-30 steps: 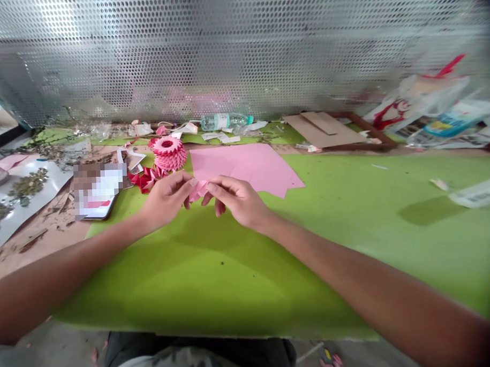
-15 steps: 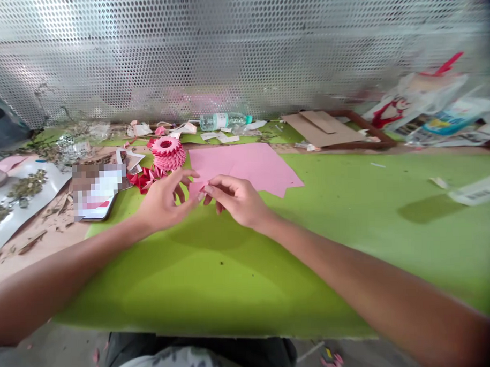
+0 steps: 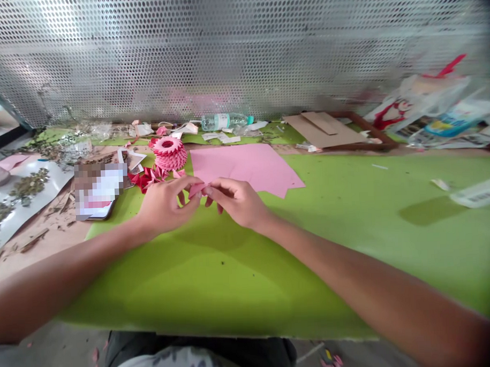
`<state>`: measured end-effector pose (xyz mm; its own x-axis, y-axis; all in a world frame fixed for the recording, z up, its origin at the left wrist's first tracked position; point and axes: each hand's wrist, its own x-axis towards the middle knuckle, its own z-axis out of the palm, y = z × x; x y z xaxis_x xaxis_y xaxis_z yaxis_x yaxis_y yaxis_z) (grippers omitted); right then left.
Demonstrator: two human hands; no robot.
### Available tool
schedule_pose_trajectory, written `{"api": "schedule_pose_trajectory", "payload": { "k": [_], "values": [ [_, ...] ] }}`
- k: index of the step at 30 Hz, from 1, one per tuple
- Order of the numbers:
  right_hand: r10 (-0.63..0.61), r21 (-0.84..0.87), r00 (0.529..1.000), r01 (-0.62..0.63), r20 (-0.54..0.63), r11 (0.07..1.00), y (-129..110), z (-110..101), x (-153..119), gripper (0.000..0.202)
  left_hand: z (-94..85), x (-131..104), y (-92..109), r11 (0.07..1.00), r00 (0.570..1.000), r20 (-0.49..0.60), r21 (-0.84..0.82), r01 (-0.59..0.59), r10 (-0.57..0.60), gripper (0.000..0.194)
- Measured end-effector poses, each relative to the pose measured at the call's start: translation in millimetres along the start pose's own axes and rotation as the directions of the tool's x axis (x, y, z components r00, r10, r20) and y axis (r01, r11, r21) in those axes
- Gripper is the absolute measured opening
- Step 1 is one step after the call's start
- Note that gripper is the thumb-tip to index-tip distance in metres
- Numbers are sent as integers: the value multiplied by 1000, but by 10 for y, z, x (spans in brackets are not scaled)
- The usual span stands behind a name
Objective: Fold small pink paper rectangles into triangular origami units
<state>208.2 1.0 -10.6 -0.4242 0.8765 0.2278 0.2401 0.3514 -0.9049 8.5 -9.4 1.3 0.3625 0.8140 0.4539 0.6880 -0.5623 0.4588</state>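
Between my two hands is a small folded piece of pink paper [image 3: 197, 189], held above the green tabletop. My left hand [image 3: 167, 202] pinches its left side between thumb and forefinger. The fingertips of my right hand [image 3: 233, 199] close on its right end. Behind my hands lies a larger pink paper sheet [image 3: 248, 164] with a notched lower right edge. Just beyond my left hand stands a round ring-stacked piece of pink folded paper [image 3: 170, 154], with red folded paper pieces [image 3: 143, 180] at its foot.
A phone [image 3: 103, 196] with a blurred screen lies at the left, near dried plant scraps [image 3: 30, 185]. Along the back are a plastic bottle [image 3: 222, 121], cardboard [image 3: 323, 130] and plastic bags [image 3: 439, 110]. A white labelled strip [image 3: 478, 193] lies at the right. Perforated metal sheeting [image 3: 240, 50] rises behind.
My left thumb and forefinger have come together on the small pink paper, where they were spread apart before. More of the folded paper shows between the hands. My right hand has barely moved.
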Motion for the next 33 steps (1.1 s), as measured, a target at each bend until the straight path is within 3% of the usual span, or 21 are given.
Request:
{"api": "schedule_pose_trajectory", "payload": {
  "k": [10,21,33],
  "values": [
    [-91,-85,996,88,-28,993,-12,12,3,31,6,-4,10,998,998,-20,-10,-58,58,20],
    [-16,12,1000,16,-2,1000,4,-27,5,36,11,1,-5,999,999,-33,-7,-34,34,21],
    [-13,44,1000,14,-28,999,12,-17,25,30,25,-22,-18,998,997,-13,-5,-70,70,20]
  ]
}}
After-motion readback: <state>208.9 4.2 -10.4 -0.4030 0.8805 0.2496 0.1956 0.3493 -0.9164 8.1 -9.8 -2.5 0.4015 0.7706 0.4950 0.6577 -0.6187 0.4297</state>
